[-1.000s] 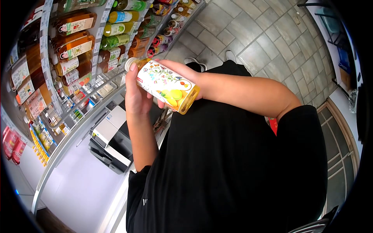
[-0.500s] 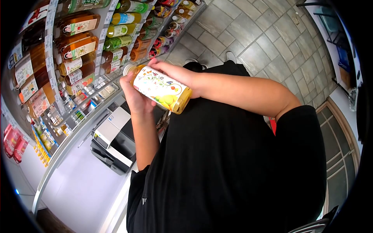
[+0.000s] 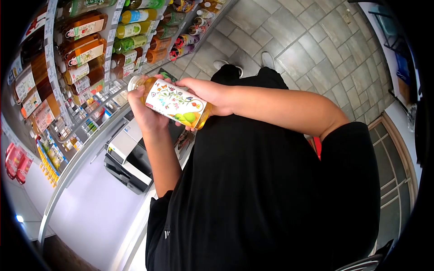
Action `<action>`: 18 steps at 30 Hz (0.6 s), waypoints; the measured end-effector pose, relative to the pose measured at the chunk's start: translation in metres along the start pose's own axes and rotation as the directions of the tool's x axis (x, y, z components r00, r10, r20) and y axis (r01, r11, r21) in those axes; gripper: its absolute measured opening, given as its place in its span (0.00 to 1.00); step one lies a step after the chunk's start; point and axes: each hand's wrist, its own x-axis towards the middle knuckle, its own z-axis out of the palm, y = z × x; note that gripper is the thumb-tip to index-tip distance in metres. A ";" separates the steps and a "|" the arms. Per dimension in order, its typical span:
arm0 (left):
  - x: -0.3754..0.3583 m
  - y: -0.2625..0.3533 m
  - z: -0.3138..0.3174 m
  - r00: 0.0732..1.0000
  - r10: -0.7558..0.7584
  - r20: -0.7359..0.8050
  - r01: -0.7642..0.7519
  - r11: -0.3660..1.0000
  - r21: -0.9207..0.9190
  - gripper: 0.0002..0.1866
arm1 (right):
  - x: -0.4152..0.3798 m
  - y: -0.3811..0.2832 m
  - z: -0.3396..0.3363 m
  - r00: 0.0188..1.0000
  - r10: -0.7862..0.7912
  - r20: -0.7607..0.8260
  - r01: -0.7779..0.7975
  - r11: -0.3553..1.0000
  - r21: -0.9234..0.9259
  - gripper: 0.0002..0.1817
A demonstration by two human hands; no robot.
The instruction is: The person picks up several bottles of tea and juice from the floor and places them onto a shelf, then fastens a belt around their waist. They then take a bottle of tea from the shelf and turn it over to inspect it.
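Grey stone-tiled floor, both hands (image 3: 149, 113) grasping cylindrical plastic bottle (image 3: 174, 101) (floral label).

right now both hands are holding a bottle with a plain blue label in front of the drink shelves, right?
Not quite. In the head view the bottle has a white label printed with flowers and fruit, not plain blue. The rest holds: the left hand and right hand both grip it before the drink shelves.
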 end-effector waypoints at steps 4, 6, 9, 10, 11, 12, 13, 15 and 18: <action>-0.012 -0.019 0.020 0.993 -0.033 0.117 0.034 0.999 -0.002 0.19 | -0.026 0.010 -0.012 0.996 -0.014 0.087 0.011 0.999 0.032 0.37; -0.012 -0.025 0.034 0.984 -0.053 0.170 0.049 0.998 0.027 0.20 | -0.042 0.011 -0.009 0.997 -0.046 0.057 0.046 0.999 0.005 0.37; -0.024 -0.041 0.061 0.958 -0.095 0.270 0.096 0.995 0.010 0.22 | -0.071 0.023 -0.017 0.991 -0.111 0.071 0.111 0.994 -0.004 0.37; -0.026 -0.047 0.069 0.942 -0.091 0.323 0.083 0.996 0.038 0.23 | -0.079 0.026 -0.019 0.989 -0.134 0.070 0.133 0.991 0.022 0.38; -0.029 -0.053 0.075 0.936 -0.106 0.335 0.092 0.994 0.058 0.23 | -0.086 0.031 -0.022 0.985 -0.157 0.068 0.154 0.987 0.051 0.38; -0.030 -0.058 0.081 0.914 -0.104 0.392 0.062 0.991 0.118 0.24 | -0.088 0.038 -0.029 0.974 -0.196 0.115 0.185 0.978 0.101 0.38; -0.029 -0.062 0.086 0.888 -0.107 0.448 0.031 0.984 0.174 0.24 | -0.090 0.040 -0.033 0.969 -0.219 0.117 0.206 0.972 0.115 0.38; -0.042 -0.076 0.104 0.867 -0.126 0.483 0.017 0.975 0.223 0.24 | -0.104 0.050 -0.040 0.952 -0.280 0.125 0.262 0.954 0.146 0.38; -0.056 -0.086 0.128 0.879 -0.170 0.445 0.029 0.952 0.306 0.22 | -0.119 0.061 -0.043 0.932 -0.353 0.088 0.334 0.926 0.176 0.35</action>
